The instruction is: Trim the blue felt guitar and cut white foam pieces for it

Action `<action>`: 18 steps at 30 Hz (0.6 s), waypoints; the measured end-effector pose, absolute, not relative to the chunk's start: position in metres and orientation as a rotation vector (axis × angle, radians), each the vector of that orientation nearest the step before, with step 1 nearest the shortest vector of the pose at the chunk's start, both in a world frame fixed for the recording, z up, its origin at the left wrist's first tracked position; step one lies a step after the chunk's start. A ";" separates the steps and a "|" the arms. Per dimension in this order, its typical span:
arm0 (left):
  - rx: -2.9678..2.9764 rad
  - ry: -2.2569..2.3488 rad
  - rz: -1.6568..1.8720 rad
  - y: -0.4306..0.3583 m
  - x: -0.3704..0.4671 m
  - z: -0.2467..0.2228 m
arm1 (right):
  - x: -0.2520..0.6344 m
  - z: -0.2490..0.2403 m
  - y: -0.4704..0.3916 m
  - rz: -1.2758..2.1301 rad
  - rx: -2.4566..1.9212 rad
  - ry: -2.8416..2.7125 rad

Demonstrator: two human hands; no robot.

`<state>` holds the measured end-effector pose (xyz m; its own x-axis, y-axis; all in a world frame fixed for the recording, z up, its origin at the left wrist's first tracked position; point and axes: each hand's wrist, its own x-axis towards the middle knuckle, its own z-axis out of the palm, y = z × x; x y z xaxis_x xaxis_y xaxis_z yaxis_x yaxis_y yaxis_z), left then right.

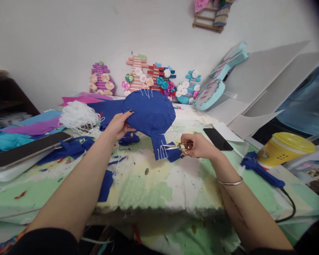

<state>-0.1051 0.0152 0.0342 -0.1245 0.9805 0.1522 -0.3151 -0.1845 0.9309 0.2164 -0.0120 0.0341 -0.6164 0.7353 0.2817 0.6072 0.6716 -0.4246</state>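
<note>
At the middle of the frame the left hand (118,124) pinches the edge of a blue felt guitar shape (150,113), held just above the table (154,184). The right hand (199,146) grips small scissors (179,146), their blades at the white threads on the narrow neck. The round body looks covered and stitched; judging by the loose threads and blue scraps (106,186), trimming remains.

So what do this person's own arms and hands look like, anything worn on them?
Both forearms are bare, with dark sleeves pushed up to about the elbows at the bottom edge of the view. The left hand has dark-painted fingernails. The right hand has dark nails too, and a thin silver bangle circles that wrist. No gloves or watch show; rings cannot be made out.
</note>
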 end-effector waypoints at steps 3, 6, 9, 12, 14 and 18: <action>1.024 0.960 1.549 0.016 -0.105 0.033 | 0.215 0.033 -0.012 0.358 -1.041 -2.497; 1.008 0.974 1.541 0.018 -0.107 0.032 | 0.214 0.032 -0.011 0.298 -1.032 -2.531; 0.998 0.973 1.539 0.020 -0.108 0.030 | 0.214 0.031 -0.010 0.276 -1.014 -2.546; 1.005 0.965 1.535 0.020 -0.109 0.030 | 0.213 0.031 -0.011 0.244 -1.013 -2.549; 1.002 0.967 1.542 0.019 -0.108 0.031 | 0.212 0.032 -0.012 0.211 -1.013 -2.544; 0.999 0.983 1.521 0.017 -0.108 0.032 | 0.211 0.035 -0.015 0.150 -1.008 -2.560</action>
